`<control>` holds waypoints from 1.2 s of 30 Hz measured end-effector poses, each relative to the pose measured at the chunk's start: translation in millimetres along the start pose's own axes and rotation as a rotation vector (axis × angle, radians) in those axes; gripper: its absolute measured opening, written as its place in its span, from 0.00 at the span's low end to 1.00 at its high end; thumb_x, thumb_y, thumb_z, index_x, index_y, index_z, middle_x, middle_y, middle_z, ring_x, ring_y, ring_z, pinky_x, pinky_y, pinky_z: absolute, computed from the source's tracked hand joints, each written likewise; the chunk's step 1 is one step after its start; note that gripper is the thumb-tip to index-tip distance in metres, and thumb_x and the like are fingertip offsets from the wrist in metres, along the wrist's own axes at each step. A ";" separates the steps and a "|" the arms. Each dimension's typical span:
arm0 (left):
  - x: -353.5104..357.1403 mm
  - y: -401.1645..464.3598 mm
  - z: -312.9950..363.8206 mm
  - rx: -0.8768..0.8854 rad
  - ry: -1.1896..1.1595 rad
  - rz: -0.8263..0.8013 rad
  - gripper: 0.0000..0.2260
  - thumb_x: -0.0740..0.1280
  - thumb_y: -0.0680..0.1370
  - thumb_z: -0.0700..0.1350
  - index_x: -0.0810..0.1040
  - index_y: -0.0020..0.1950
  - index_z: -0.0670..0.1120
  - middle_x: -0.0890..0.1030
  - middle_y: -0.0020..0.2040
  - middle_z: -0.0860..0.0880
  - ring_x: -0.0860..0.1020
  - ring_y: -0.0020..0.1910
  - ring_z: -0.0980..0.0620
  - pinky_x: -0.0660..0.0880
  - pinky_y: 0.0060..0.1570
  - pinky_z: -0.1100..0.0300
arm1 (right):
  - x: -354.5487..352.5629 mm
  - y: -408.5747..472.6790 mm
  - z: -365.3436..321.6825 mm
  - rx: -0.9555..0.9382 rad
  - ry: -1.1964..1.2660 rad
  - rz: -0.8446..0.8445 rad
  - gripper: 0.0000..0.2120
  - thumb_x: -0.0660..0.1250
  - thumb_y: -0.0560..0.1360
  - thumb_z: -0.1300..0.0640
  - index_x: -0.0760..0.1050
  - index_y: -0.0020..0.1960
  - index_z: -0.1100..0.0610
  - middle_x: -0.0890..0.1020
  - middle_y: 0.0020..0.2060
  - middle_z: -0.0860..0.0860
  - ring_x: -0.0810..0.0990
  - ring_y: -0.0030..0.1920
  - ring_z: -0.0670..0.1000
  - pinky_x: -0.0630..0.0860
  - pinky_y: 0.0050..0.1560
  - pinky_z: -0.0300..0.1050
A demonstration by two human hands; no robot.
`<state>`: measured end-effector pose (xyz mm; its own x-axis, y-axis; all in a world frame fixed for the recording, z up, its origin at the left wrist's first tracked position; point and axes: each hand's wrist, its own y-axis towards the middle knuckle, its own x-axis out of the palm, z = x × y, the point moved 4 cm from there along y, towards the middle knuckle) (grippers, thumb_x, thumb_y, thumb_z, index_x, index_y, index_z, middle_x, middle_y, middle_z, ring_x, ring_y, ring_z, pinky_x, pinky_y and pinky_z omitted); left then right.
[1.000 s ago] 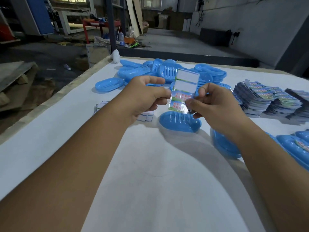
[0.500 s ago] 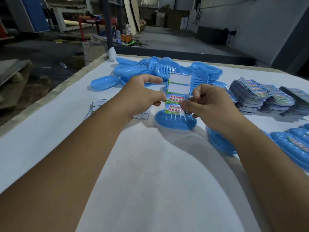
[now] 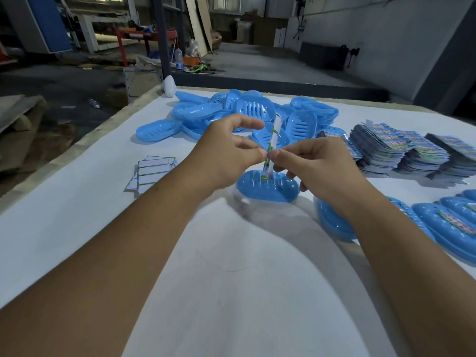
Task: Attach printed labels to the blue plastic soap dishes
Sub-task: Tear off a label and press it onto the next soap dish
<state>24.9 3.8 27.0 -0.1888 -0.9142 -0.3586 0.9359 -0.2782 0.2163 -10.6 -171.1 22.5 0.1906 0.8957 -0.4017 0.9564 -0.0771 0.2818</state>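
2 hands work 1 label strip [image 3: 271,148] above 1 blue soap dish [image 3: 268,188] on the white surface [image 3: 77,222]. The left hand [image 3: 226,153] pinches the strip's near edge between thumb and forefinger; the right hand [image 3: 319,163] pinches it from the other side, fingers [image 3: 277,155] curled tight on the paper. The strip stands almost edge-on to the camera, its lower end touching or just above the dish's ribbed floor; which one cannot be told.

Judged from this, the step in hand is peeling 1 label free of its backing. It would go best with the left hand keeping the backing taut while the right lifts a corner cleanly, then laying the label flat and centred along the dish and pressing from the middle outward so no crease forms.

1 loose pile of unlabelled dishes [image 3: 247,114] lies at the far side, more than 10, too overlapped for a firm count. At least 3 labelled dishes [image 3: 453,228] lie at the right edge, with 1 further stack of dishes [image 3: 332,222] partly hidden behind the right wrist. About 3 fanned stacks of printed cards [image 3: 401,153] sit far right, and 1 small heap of spent backing sheets [image 3: 152,171] lies left.
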 end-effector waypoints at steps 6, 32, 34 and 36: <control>3.2 -2.5 2.1 0.008 0.025 0.012 0.16 0.75 0.76 0.44 0.76 0.60 0.58 0.86 0.41 0.59 0.83 0.39 0.63 0.70 0.32 0.68 | 1.5 0.3 -1.3 0.022 0.016 -0.011 0.08 0.73 0.75 0.54 0.87 0.39 0.55 0.87 0.35 0.48 0.81 0.33 0.42 0.74 0.28 0.36; -39.7 12.6 -21.0 -0.185 0.496 0.304 0.12 0.70 0.73 0.48 0.71 0.53 0.53 0.69 0.43 0.60 0.75 0.44 0.53 0.68 0.38 0.56 | -3.9 3.7 8.5 0.201 0.053 0.063 0.11 0.69 0.73 0.57 0.83 0.36 0.62 0.86 0.34 0.51 0.78 0.30 0.44 0.72 0.27 0.35; -43.8 13.3 -22.7 -0.194 0.556 0.308 0.12 0.70 0.73 0.49 0.71 0.53 0.53 0.71 0.43 0.59 0.76 0.46 0.50 0.68 0.41 0.56 | -3.6 3.8 8.3 0.198 0.043 0.071 0.11 0.68 0.73 0.57 0.82 0.34 0.60 0.86 0.33 0.51 0.78 0.30 0.44 0.71 0.26 0.35; -48.6 12.3 -24.1 -0.227 0.644 0.304 0.13 0.70 0.74 0.50 0.70 0.55 0.52 0.74 0.45 0.54 0.77 0.48 0.49 0.69 0.41 0.55 | -5.3 3.9 8.2 0.210 0.065 0.082 0.10 0.69 0.73 0.57 0.83 0.35 0.60 0.86 0.33 0.50 0.78 0.30 0.44 0.71 0.25 0.34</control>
<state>52.8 51.8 25.2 0.2346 -0.5681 -0.7888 0.9705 0.0912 0.2230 -6.1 -179.7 18.5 0.2614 0.9086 -0.3257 0.9646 -0.2342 0.1209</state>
